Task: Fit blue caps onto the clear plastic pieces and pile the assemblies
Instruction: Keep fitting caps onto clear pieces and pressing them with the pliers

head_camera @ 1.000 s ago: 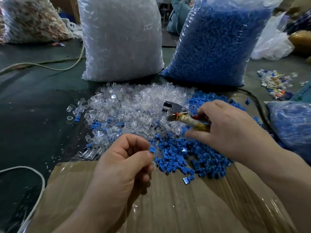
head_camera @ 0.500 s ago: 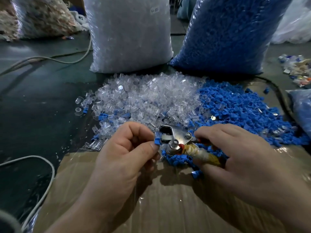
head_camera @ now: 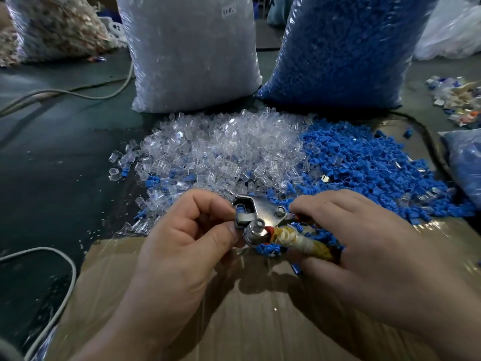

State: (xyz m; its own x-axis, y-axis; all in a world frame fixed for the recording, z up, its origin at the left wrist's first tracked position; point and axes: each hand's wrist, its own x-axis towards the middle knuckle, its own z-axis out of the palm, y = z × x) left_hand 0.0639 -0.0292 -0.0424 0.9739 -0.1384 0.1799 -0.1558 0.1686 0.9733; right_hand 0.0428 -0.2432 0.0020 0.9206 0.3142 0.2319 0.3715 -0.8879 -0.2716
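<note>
Head camera is showing both hands working over the cardboard. The left hand is pinching a small blue-capped piece into the head of the metal pliers, and the right hand is gripping their taped handle. Beyond, heaps of clear pieces and blue caps are lying loose, with a white sack and a blue sack standing full behind. Most of the work seems to be remaining.

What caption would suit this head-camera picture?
Left hand holds a blue cap at the metal tool the right hand grips.
</note>
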